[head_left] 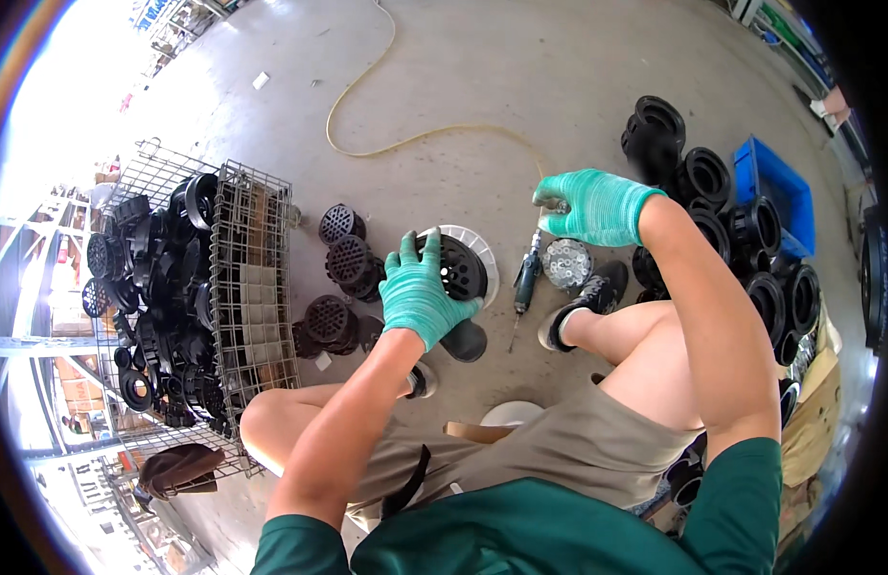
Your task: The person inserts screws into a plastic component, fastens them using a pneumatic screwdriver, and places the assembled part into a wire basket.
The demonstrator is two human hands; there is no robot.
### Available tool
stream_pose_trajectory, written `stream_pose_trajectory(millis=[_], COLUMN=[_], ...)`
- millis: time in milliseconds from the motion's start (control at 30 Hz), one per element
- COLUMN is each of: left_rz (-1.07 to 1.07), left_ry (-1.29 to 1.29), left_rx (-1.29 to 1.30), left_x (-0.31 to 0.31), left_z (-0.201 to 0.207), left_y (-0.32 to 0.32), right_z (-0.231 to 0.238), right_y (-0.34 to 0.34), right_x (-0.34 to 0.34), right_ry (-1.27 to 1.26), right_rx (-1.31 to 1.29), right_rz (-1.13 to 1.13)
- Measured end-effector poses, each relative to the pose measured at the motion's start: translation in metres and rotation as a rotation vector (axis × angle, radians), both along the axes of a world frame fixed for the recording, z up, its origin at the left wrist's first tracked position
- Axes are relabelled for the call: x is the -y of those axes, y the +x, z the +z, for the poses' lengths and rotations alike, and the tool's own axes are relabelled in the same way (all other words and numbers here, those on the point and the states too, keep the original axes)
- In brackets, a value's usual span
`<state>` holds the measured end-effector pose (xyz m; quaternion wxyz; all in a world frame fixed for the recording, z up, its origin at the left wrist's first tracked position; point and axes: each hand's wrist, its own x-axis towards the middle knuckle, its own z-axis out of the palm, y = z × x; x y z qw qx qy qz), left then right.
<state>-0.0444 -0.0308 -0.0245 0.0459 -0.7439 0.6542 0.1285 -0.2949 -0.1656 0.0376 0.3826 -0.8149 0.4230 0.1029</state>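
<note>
My left hand (420, 295), in a green knitted glove, spreads over a black round perforated cover (468, 273). Its fingers lie at the upper left edge and its thumb at the lower edge, holding the cover on a white round base (487, 251). My right hand (597, 209), gloved alike, is raised with fingers curled together; whether something small sits in them is hidden. Just below it a dark slim power screwdriver (526, 283) lies on the floor, its bit toward me. A round container of small metal screws (567, 263) stands beside the screwdriver.
Stacks of black grates (350, 259) stand left of the base. A wire cage (252, 287) full of black parts stands farther left. Black rings (704, 177) and a blue crate (784, 196) are at right. A yellow hose (405, 146) crosses the floor toward the screwdriver.
</note>
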Motion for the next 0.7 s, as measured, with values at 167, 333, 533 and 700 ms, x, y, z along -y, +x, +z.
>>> stream_pose_trajectory(millis=[167,333,533,700], left_rz=[0.069,-0.176,-0.264,-0.476], left_ry=[-0.047,0.014,0.068,0.076], left_rx=[-0.029,0.025,-0.012,0.003], left_x=[-0.001,0.000,0.006,0.012], left_z=[-0.010,-0.006,-0.006,-0.013], left_y=[0.001,0.013,0.025,0.037], right_z=[0.009,0.009,0.005,0.011], right_y=[0.012,0.016,0.016,0.016], right_x=[0.002,0.001,0.000,-0.003], right_ry=[0.004,0.023,0.002,-0.002], right_rx=[-0.002,0.039,0.035,0.040], right_rz=[0.007,0.003,0.013,0.027])
